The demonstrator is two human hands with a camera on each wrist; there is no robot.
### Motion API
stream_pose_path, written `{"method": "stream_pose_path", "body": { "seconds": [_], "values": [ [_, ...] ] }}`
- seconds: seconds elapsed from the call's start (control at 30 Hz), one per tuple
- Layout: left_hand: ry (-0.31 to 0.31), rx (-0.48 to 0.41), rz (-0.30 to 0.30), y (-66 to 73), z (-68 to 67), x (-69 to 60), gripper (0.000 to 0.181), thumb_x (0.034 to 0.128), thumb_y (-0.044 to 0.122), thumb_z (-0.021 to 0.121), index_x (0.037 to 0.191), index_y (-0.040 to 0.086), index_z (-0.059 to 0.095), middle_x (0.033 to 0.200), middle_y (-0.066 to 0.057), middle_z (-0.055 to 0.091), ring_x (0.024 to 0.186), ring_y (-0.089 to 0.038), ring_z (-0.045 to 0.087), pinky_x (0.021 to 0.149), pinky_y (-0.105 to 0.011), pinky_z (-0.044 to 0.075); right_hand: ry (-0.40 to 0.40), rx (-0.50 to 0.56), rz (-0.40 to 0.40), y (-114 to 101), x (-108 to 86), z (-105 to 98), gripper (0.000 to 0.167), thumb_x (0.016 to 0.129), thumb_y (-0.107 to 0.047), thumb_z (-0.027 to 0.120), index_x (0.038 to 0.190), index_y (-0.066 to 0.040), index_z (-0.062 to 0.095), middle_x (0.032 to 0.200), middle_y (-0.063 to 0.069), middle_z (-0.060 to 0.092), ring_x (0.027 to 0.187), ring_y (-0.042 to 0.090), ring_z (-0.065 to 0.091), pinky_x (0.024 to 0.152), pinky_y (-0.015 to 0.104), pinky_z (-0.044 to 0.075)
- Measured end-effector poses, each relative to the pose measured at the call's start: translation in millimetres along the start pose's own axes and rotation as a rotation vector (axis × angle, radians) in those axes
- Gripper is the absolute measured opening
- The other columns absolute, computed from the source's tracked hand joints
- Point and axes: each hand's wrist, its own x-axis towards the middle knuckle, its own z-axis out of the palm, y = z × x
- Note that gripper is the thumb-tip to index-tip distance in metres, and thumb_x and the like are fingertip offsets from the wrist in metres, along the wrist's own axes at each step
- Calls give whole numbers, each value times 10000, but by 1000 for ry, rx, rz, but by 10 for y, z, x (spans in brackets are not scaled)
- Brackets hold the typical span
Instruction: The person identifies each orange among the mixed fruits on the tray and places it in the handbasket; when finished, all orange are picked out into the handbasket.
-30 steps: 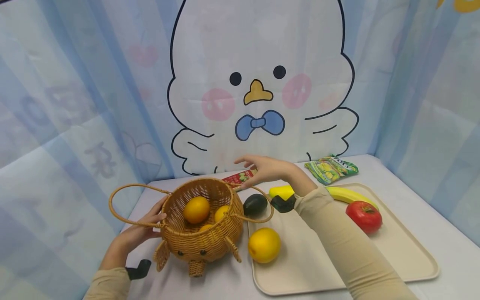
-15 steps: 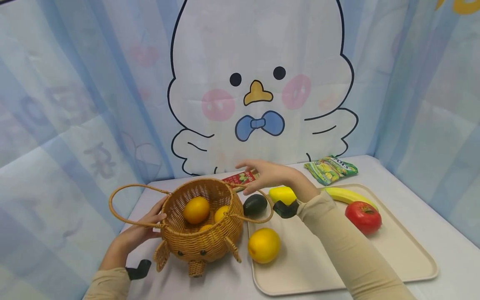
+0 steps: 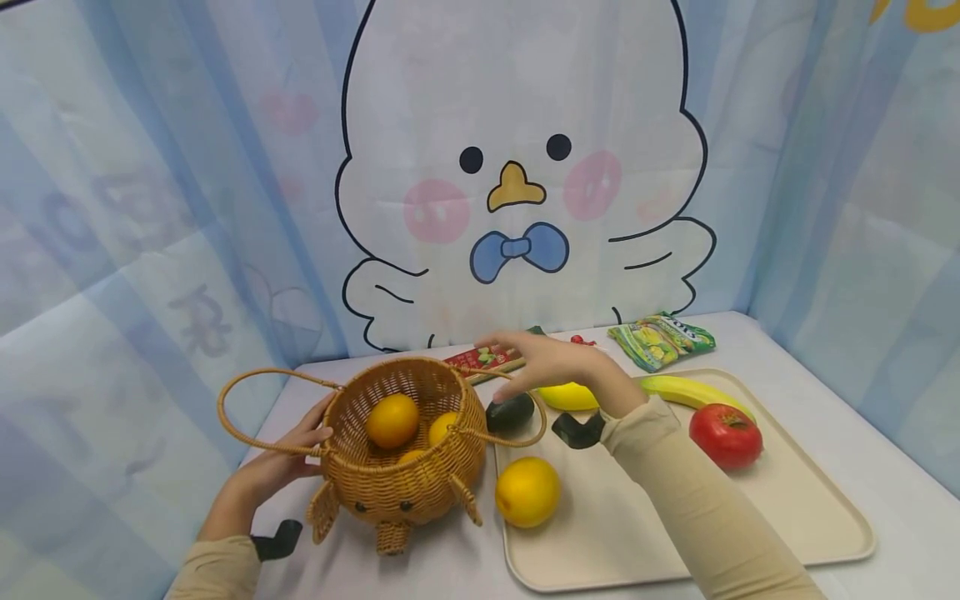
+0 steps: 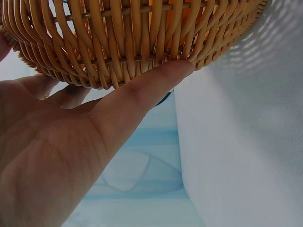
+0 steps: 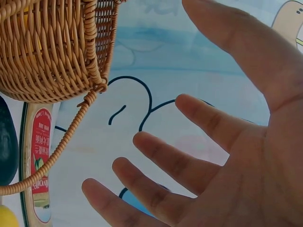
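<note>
A wicker pig basket [image 3: 405, 492] stands on the table, with oranges [image 3: 393, 420] inside. My left hand [image 3: 288, 458] rests against the basket's left side, its thumb extended along the weave in the left wrist view; its fingertips are partly hidden. With fingers spread and nothing held, my right hand [image 3: 562, 367] hovers over the right handle [image 3: 542, 425] and a dark avocado [image 3: 513, 417]. In the right wrist view, the palm [image 5: 255, 175] is apart from the basket. A yellow-orange round fruit [image 3: 528, 492] lies at the tray's left edge.
On the beige tray [image 3: 615, 542] lie a banana [image 3: 690, 392], a red pomegranate [image 3: 725, 436] and a yellow fruit [image 3: 566, 397] partly behind the right hand. A red-labelled packet [image 3: 480, 360] lies behind the basket. A green snack bag [image 3: 660, 340] sits at the back, near the curtain.
My right hand has drifted slightly right and down, away from the basket, uncovering more of the red-labelled packet. The left hand and basket stay in place.
</note>
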Motion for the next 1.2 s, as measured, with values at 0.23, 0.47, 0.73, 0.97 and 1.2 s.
{"method": "stream_pose_path", "body": {
  "seconds": [0.23,0.47,0.73,0.97,1.2],
  "values": [
    [19,-1,-14,-3,2,40,716,994,339,383,1518,268,-100,1583,-161,-128,1423,-482,57,993,-597,417,-20,12,-8,37,-34,101,794,775,-343,754,1450,-243,346,1447,88,420,1348,334,376,1060,539,376],
    [13,-3,-6,-2,-3,34,702,996,333,369,1518,273,-97,1583,-157,-126,1425,-474,55,1002,-606,402,-26,64,51,117,-60,263,778,753,-320,775,1424,-311,381,1470,72,396,1355,356,358,1024,547,405],
    [0,3,5,-26,-12,22,696,993,345,374,1519,284,-78,1589,-140,-108,1431,-457,59,1010,-598,399,-51,69,50,202,-70,401,746,760,-249,775,1408,-317,411,1434,113,444,1325,363,400,981,509,454],
    [-17,13,27,-31,-16,-3,680,997,347,364,1520,283,-66,1590,-136,-110,1432,-454,68,1020,-584,399,-67,84,40,266,-97,460,751,759,-237,779,1412,-295,413,1407,97,468,1300,344,424,974,472,475],
    [-9,8,14,-32,-10,1,688,994,348,371,1520,282,-68,1589,-136,-110,1433,-452,61,1025,-586,392,-72,65,17,301,-131,506,719,771,-242,765,1406,-267,428,1428,97,459,1323,326,410,1046,527,398]
  ]
}}
